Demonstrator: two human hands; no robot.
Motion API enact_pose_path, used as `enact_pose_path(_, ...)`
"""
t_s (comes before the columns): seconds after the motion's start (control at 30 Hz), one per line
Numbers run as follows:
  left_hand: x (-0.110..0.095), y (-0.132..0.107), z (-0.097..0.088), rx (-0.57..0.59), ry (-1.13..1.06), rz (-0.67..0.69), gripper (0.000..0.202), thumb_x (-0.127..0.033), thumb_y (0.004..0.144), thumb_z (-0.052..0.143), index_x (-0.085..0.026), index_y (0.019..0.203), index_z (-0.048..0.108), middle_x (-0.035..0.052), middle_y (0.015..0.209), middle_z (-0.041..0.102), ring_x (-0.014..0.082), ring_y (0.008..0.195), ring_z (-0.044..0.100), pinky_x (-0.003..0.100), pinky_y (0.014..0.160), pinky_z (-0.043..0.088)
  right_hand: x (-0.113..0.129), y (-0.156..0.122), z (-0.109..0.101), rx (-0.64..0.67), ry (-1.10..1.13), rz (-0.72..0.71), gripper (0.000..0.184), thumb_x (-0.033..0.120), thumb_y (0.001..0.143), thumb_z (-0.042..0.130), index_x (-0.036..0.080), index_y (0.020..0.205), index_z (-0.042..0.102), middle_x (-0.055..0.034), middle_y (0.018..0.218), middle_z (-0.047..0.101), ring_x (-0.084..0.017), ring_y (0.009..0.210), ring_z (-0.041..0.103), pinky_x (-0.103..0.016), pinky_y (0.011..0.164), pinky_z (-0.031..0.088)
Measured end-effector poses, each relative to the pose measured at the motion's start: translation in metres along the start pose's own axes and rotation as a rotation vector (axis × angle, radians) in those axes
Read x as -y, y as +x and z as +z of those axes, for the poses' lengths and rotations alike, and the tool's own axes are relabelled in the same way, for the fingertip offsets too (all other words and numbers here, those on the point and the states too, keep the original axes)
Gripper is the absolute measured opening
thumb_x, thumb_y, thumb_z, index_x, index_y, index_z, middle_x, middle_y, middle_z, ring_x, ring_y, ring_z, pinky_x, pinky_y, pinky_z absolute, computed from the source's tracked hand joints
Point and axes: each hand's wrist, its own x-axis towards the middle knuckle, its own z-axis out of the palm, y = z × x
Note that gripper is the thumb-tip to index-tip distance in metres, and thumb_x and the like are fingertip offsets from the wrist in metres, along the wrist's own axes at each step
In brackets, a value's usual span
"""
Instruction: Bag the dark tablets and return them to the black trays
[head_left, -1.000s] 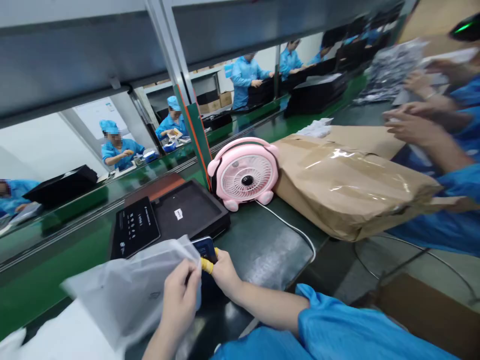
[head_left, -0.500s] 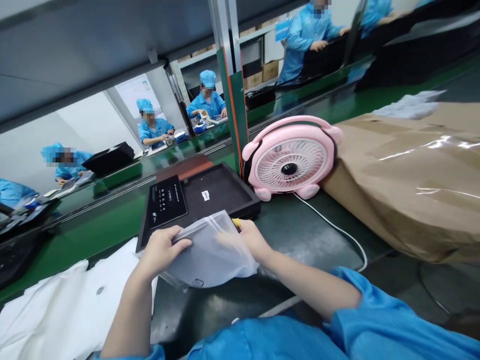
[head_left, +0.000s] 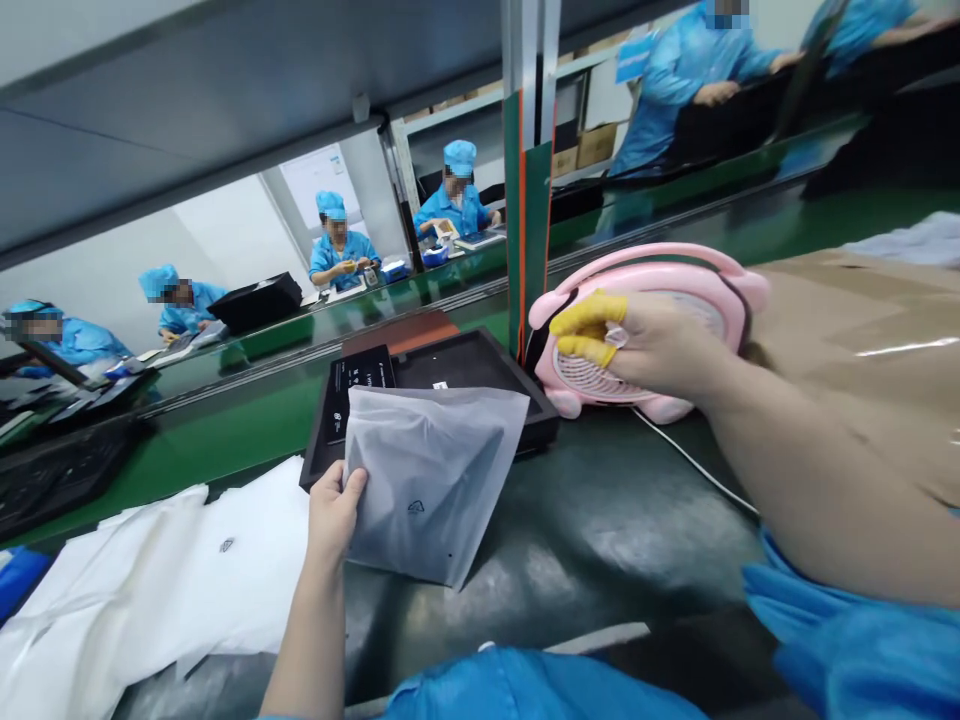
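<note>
My left hand (head_left: 339, 505) pinches the left edge of a translucent frosted plastic bag (head_left: 427, 490) with a small recycling mark, between thumb and fingers. The bag hangs over the near part of a black box tray (head_left: 480, 355), partly hiding it. A black printed card (head_left: 358, 378) lies at the tray's left side. My right hand (head_left: 630, 340) is raised in front of a pink fan (head_left: 660, 268), with yellow finger covers on thumb and forefinger. Those two fingertips are apart. A small whitish bit shows by the curled fingers; I cannot tell what it is.
White plastic bags (head_left: 247, 560) lie spread on the left of the dark green table (head_left: 585, 520). A white cable (head_left: 697, 460) runs from the fan. Brown wrapping (head_left: 840, 330) lies on the right. A metal post (head_left: 529, 180) stands behind the tray; co-workers in blue sit beyond.
My right hand has come away from the bag and moved up and right, in front of the fan. The bag now hangs from my left hand alone. The view has shifted left.
</note>
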Motion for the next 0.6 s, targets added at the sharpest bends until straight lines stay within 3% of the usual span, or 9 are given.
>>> enact_pose_path(0.03, 0.005, -0.001, 0.004, -0.006, -0.04, -0.011, 0.032, -0.048, 0.063, 0.056, -0.016, 0.067, 0.052, -0.0036, 0.056, 0.048, 0.0111, 0.055, 0.045, 0.02, 0.054, 0.037, 0.005, 0.006, 0.0, 0.003, 0.032, -0.004, 0.031, 0.038, 0.066, 0.061, 0.018, 0.091, 0.064, -0.0033, 0.078, 0.062, -0.014, 0.068, 0.055, -0.028, 0.067, 0.043)
enact_pose_path(0.1, 0.013, -0.003, 0.014, 0.009, -0.095, -0.026, 0.032, -0.048, 0.065, 0.057, -0.016, 0.069, 0.053, -0.0031, 0.059, 0.049, 0.0113, 0.057, 0.046, 0.02, 0.056, 0.038, 0.017, 0.014, 0.011, 0.164, 0.089, -0.052, 0.045, 0.041, 0.062, 0.065, 0.019, 0.1, 0.061, -0.0027, 0.086, 0.062, -0.015, 0.073, 0.057, -0.027, 0.068, 0.045)
enact_pose_path(0.17, 0.02, -0.005, 0.024, 0.037, -0.133, -0.035, 0.033, -0.048, 0.067, 0.057, -0.015, 0.072, 0.054, -0.0021, 0.062, 0.052, 0.0113, 0.059, 0.047, 0.021, 0.057, 0.039, 0.028, 0.021, 0.027, 0.328, 0.108, -0.095, 0.04, 0.038, 0.062, 0.065, 0.021, 0.098, 0.063, -0.0015, 0.088, 0.063, -0.014, 0.073, 0.058, -0.025, 0.067, 0.045)
enact_pose_path(0.23, 0.023, -0.007, 0.033, 0.048, -0.177, -0.047, 0.034, -0.048, 0.068, 0.057, -0.015, 0.074, 0.054, -0.001, 0.065, 0.054, 0.0116, 0.061, 0.049, 0.021, 0.059, 0.039, 0.034, 0.028, 0.038, 0.355, 0.09, -0.096, 0.027, 0.034, 0.066, 0.061, 0.021, 0.09, 0.065, -0.0004, 0.082, 0.065, -0.012, 0.065, 0.059, -0.023, 0.063, 0.045)
enact_pose_path(0.4, 0.014, -0.005, 0.051, 0.015, -0.281, -0.056, 0.036, -0.051, 0.068, 0.055, -0.015, 0.073, 0.053, -0.0007, 0.066, 0.055, 0.0119, 0.063, 0.049, 0.021, 0.06, 0.039, 0.032, 0.051, 0.046, -0.051, 0.186, -0.037, 0.03, 0.037, 0.071, 0.059, 0.017, 0.093, 0.065, -0.0022, 0.084, 0.066, -0.012, 0.073, 0.06, -0.023, 0.067, 0.047)
enact_pose_path(0.53, 0.006, -0.008, 0.068, 0.031, -0.236, -0.029, 0.033, -0.047, 0.068, 0.058, -0.015, 0.066, 0.052, -0.0035, 0.06, 0.049, 0.0094, 0.058, 0.043, 0.019, 0.056, 0.035, 0.039, 0.08, 0.073, -0.145, 0.156, -0.065, 0.028, 0.039, 0.071, 0.062, 0.015, 0.084, 0.065, -0.0011, 0.074, 0.066, -0.011, 0.067, 0.059, -0.023, 0.067, 0.048)
enact_pose_path(0.6, 0.008, -0.009, 0.078, 0.051, -0.267, -0.069, 0.035, -0.048, 0.065, 0.061, -0.014, 0.065, 0.053, -0.0037, 0.058, 0.049, 0.009, 0.056, 0.043, 0.019, 0.055, 0.034, 0.043, 0.102, 0.076, -0.208, 0.148, -0.081, 0.024, 0.037, 0.073, 0.062, 0.014, 0.08, 0.065, -0.0011, 0.071, 0.065, -0.011, 0.067, 0.058, -0.024, 0.067, 0.048)
